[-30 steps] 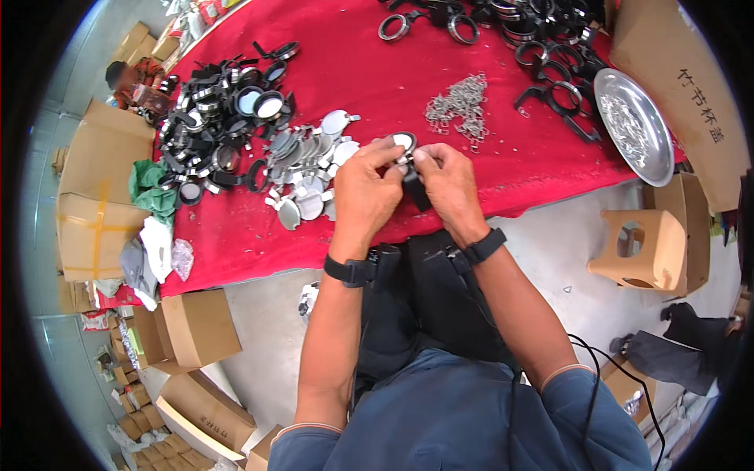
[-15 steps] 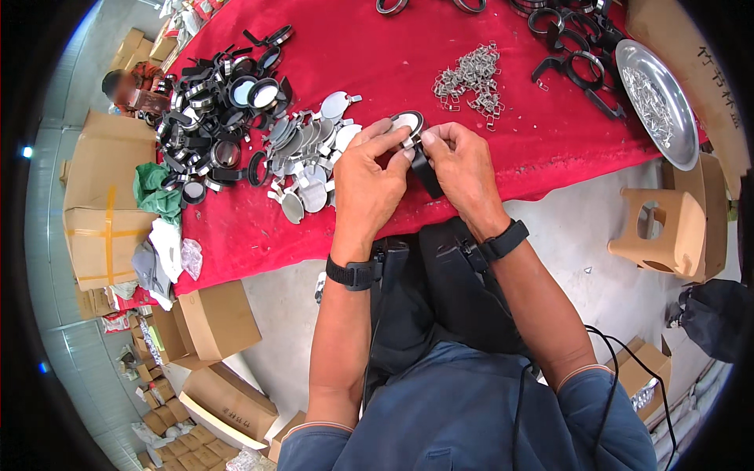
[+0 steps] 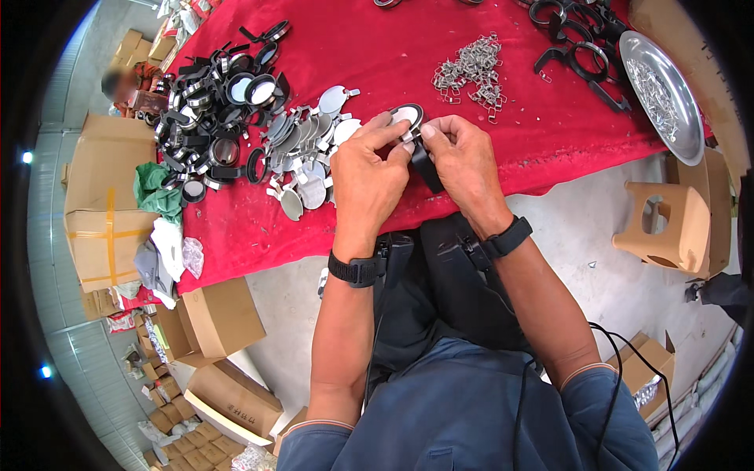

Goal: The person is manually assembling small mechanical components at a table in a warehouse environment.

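Near the table's front edge, both my hands grip one black ring with a handle (image 3: 425,168); a pale disc sits inside the ring. My left hand (image 3: 367,174) is closed, thumb and fingers pinching at the disc's near side. On the ring's right side, my right hand (image 3: 465,162) presses with thumb and fingers bent together. The handle hangs toward me between the hands; the fingers hide the joint. Just left of my left hand lies a pile of flat metal discs with tabs (image 3: 299,144). Beyond my right hand is a heap of small bent metal clips (image 3: 473,72).
A large pile of black rings with handles (image 3: 224,110) covers the left of the red cloth (image 3: 361,55). More black rings (image 3: 587,61) and a metal tray (image 3: 693,118) of small metal parts stand right. Cardboard boxes (image 3: 110,204) flank the table; a tan stool (image 3: 667,224) stands right.
The whole view has shifted slightly. My hands keep their grip on the black ring with a handle, with hardly any finger movement.
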Demonstrator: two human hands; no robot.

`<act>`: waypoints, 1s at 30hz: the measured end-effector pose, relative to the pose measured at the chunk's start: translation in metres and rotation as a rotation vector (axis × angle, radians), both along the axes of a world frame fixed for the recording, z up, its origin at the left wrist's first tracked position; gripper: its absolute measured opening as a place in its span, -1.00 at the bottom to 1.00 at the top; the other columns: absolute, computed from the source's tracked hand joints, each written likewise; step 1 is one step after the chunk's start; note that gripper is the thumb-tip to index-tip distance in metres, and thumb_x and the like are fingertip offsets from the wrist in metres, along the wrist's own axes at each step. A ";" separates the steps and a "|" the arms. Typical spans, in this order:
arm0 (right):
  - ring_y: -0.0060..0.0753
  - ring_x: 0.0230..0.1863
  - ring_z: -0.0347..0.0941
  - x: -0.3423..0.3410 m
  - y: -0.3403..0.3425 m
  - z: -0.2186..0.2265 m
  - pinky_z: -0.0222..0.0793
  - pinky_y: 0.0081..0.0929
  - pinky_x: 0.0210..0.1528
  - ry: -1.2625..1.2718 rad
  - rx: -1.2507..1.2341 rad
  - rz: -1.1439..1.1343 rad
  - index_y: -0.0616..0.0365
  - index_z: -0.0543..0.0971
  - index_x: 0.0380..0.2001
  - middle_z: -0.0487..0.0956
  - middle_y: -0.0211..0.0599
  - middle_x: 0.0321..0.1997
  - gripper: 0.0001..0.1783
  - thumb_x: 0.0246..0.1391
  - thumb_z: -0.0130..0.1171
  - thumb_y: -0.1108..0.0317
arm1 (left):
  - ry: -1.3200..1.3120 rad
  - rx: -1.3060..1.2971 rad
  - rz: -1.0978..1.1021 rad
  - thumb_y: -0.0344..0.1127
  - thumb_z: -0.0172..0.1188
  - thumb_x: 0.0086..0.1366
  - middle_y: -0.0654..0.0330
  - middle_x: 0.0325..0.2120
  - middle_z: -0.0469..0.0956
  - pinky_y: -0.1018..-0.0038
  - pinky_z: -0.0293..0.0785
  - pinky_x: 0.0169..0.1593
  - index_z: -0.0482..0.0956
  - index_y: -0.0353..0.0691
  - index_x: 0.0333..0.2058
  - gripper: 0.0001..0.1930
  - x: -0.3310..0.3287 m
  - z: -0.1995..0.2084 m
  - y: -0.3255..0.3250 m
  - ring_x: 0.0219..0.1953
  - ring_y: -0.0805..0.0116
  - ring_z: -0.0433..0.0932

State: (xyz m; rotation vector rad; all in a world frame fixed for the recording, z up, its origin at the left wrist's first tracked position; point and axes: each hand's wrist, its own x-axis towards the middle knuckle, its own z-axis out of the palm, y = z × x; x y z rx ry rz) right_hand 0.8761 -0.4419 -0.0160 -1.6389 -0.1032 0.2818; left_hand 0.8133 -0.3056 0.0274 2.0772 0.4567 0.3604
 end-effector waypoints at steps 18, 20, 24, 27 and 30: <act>-0.16 -0.32 0.72 -0.002 0.000 0.006 0.57 -0.16 -0.16 -0.029 -0.007 -0.005 0.32 0.74 -0.20 0.76 -0.04 -0.36 -0.72 0.37 0.32 0.25 | 0.019 -0.019 -0.052 -0.43 0.40 0.29 -0.24 0.28 0.64 0.28 0.52 0.40 0.82 -0.29 0.08 -0.63 -0.001 -0.001 0.006 0.33 -0.08 0.66; -0.13 -0.32 0.71 -0.004 0.000 0.006 0.56 -0.14 -0.17 -0.047 -0.017 -0.003 0.32 0.74 -0.20 0.75 -0.02 -0.36 -0.72 0.37 0.32 0.26 | 0.004 0.013 -0.067 -0.46 0.38 0.30 -0.23 0.28 0.65 0.28 0.50 0.41 0.81 -0.31 0.08 -0.63 -0.001 0.002 0.003 0.37 -0.07 0.62; -0.09 -0.33 0.70 -0.005 0.002 0.008 0.55 -0.13 -0.17 -0.073 -0.034 -0.020 0.31 0.72 -0.21 0.74 -0.01 -0.37 -0.72 0.37 0.32 0.25 | -0.057 -0.026 -0.067 -0.50 0.36 0.32 -0.20 0.28 0.66 0.27 0.49 0.43 0.81 -0.33 0.09 -0.64 -0.004 -0.005 0.002 0.42 -0.05 0.58; -0.09 -0.33 0.71 -0.006 0.001 0.007 0.55 -0.14 -0.17 -0.067 -0.048 -0.022 0.31 0.72 -0.20 0.74 -0.02 -0.37 -0.73 0.37 0.32 0.25 | -0.046 -0.031 -0.064 -0.50 0.36 0.33 -0.20 0.28 0.65 0.27 0.48 0.43 0.81 -0.32 0.09 -0.64 -0.004 -0.005 0.002 0.42 -0.05 0.57; -0.13 -0.33 0.70 -0.005 0.002 0.001 0.55 -0.15 -0.18 -0.066 -0.025 -0.021 0.31 0.72 -0.19 0.75 -0.04 -0.36 -0.73 0.38 0.32 0.25 | -0.056 -0.010 -0.091 -0.58 0.39 0.34 -0.11 0.25 0.70 0.27 0.47 0.45 0.80 -0.35 0.10 -0.64 -0.003 -0.007 0.004 0.38 0.06 0.62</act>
